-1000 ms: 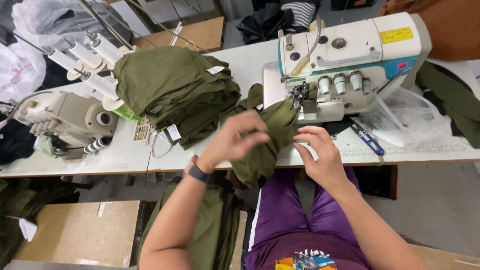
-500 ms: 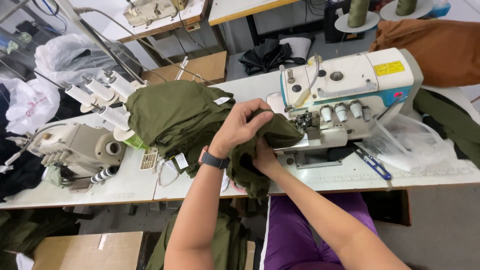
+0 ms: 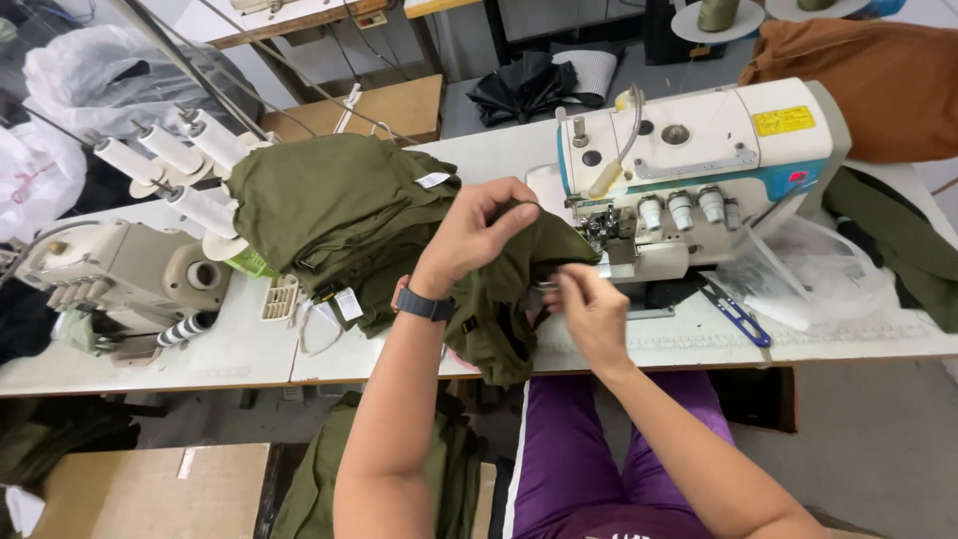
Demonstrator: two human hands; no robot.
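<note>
Garment workshop; sewing machines (image 3: 699,190), thread cones (image 3: 170,150), stacked fabric (image 3: 339,210).

The room is bright, with soft light from above. The white table (image 3: 249,349) and the white sewing machine (image 3: 699,140) shine but do not glare. Shadows are soft and small, darkest under the table at the bottom left. The picture is mostly sharp. The right hand (image 3: 589,309) looks a little blurry. Straight lines bend near the edges of the frame.
</note>
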